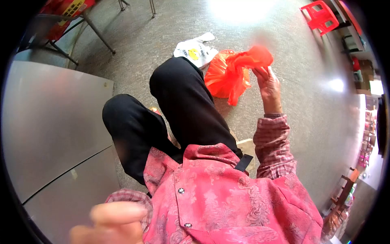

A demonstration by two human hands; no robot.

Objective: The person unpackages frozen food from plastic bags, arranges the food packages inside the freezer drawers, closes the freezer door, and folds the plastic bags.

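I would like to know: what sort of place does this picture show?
Probably a room in a home, perhaps a small shop: a grey two-door unit, seemingly a refrigerator, a chair with metal legs, and a red plastic stool share the speckled floor.

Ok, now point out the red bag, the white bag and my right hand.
Red bag (217, 76), head view: on its full, rounded body.
White bag (196, 46), head view: just above its yellow print.
Right hand (268, 84), head view: middle of the hand.
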